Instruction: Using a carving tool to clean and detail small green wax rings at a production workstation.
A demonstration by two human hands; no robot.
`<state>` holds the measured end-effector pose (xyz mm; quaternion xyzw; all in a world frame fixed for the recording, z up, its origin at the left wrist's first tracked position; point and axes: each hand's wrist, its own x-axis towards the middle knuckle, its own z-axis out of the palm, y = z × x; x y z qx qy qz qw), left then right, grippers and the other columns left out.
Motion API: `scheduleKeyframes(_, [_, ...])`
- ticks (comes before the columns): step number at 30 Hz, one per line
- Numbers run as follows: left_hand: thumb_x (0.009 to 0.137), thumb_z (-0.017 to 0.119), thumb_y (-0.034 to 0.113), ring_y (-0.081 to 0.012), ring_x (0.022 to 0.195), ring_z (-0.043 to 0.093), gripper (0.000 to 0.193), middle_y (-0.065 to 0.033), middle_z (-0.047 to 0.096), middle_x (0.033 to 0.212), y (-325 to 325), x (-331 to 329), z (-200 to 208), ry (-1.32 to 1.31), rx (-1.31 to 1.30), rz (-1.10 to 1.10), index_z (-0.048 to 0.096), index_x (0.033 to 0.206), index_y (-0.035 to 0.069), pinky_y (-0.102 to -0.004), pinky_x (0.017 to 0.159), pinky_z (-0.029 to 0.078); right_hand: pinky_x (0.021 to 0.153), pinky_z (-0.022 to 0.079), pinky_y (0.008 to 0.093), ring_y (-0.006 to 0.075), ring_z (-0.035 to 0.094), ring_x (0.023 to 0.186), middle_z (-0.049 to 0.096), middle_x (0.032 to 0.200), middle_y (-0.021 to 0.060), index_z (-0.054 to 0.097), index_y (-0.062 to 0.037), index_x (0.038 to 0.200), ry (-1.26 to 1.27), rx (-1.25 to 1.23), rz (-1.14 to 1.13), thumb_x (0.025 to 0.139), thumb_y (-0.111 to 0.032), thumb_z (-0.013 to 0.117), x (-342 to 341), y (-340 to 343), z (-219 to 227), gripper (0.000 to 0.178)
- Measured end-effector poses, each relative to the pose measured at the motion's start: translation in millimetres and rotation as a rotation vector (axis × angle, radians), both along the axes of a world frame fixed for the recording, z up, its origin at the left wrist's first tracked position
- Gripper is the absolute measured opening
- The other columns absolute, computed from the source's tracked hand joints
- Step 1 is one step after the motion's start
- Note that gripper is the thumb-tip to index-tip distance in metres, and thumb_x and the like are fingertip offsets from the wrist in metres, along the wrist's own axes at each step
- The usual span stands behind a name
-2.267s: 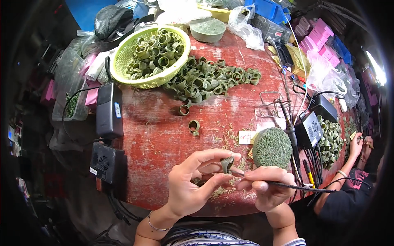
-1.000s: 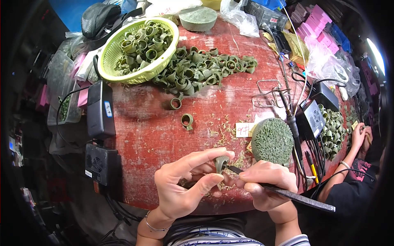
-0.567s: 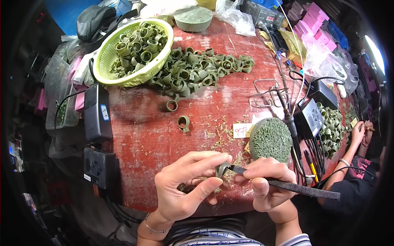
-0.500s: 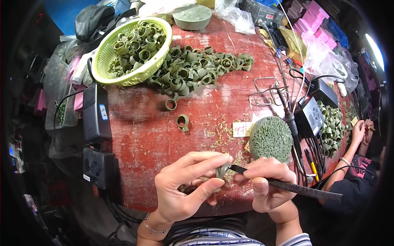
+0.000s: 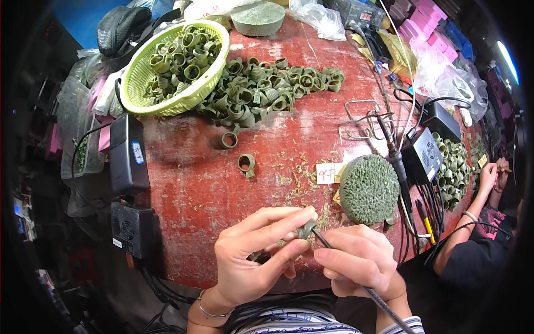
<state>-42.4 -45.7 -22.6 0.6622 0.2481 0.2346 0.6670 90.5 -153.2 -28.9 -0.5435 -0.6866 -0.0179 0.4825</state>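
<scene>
1. The left hand (image 5: 250,261) pinched a small green wax ring (image 5: 305,229) between thumb and forefinger, fingers closed on it, just above the near edge of the red table (image 5: 183,206).
2. The right hand (image 5: 356,261) was curled tight around a thin dark tool (image 5: 378,298), its tip touching the ring.
3. Right beside the hands, to the right, sat a round green textured block (image 5: 369,189), with green shavings scattered on the table between.
4. Two loose green rings (image 5: 246,163) lay apart in the middle of the table.
5. Farther back, a heap of green rings (image 5: 267,92) spread across the top, touching a yellow-green basket (image 5: 139,78) also full of rings.
6. Two black boxes (image 5: 127,161) stood along the table's left edge.
7. At the right, another person's hands (image 5: 492,175) were at work near a second pile of rings (image 5: 453,167); whether those fingers held anything could not be told.
</scene>
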Motion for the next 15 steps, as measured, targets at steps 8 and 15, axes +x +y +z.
scheduleKeyframes(8, [0.076, 0.062, -0.007, -0.0097, 0.075, 0.058, 0.040, -0.0151, 0.057, 0.109, -1.4, 4.5, -0.9, -0.071, -0.057, -0.061, 0.054, 0.116, -0.002, -0.0190, 0.051, 0.051, 0.048, 0.050, 0.0265, 0.0202, 0.060, 0.058, 0.060, 0.073, 0.0125, 0.060, 0.0021, 0.090, 0.028, -0.041, 0.063, 0.065, -0.006, 0.068, 5.5, -2.3, 11.0, 0.027])
scheduleKeyframes(15, [0.072, 0.067, -0.006, -0.0135, 0.078, 0.062, 0.055, -0.0157, 0.057, 0.107, -4.0, 3.0, -4.7, -0.005, -0.098, 0.066, 0.043, 0.121, -0.006, -0.0202, 0.055, 0.053, 0.045, 0.048, 0.0271, 0.0186, 0.059, 0.049, 0.060, 0.062, 0.0091, 0.062, 0.0015, 0.081, 0.430, -0.124, -0.077, 0.076, -0.009, 0.068, 2.1, -6.6, 0.6, 0.014])
